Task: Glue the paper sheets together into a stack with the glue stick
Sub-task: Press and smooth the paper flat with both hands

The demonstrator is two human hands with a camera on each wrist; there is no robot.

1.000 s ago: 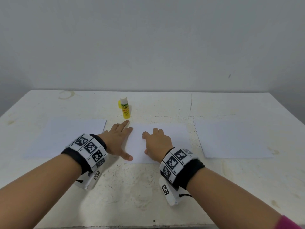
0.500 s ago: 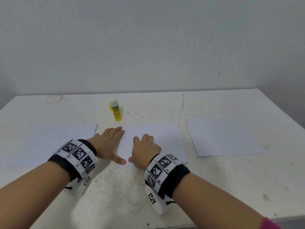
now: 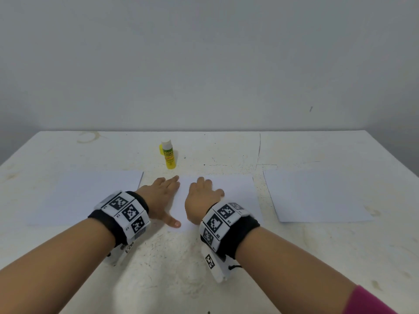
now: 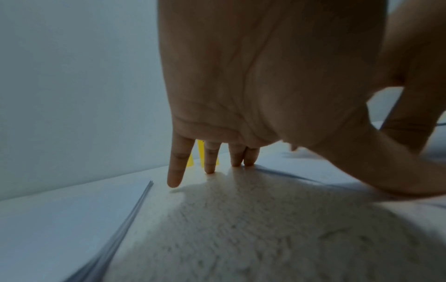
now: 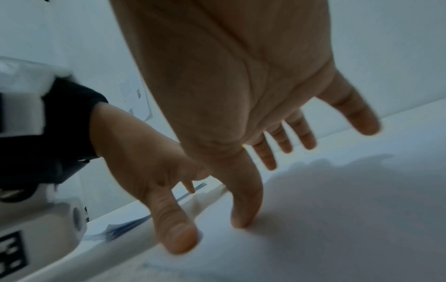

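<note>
From the head view, my left hand (image 3: 162, 198) lies flat with straight fingers over the left edge of the middle sheet (image 3: 235, 193), thumb stretched onto its near left corner. My right hand (image 3: 201, 200) rests spread on the same sheet, holding nothing. The glue stick (image 3: 169, 154) stands upright behind the sheet, toward the table's (image 3: 317, 257) far edge. A left stack of paper (image 3: 90, 196) and a right sheet (image 3: 317, 196) lie toward either side edge.

In the left wrist view, my fingertips (image 4: 174, 181) touch the tabletop beside the stack's edge (image 4: 135, 209), yellow glue stick (image 4: 200, 152) behind them.

In the right wrist view, my right thumb (image 5: 243, 209) presses the sheet (image 5: 337, 219), fingers wide
</note>
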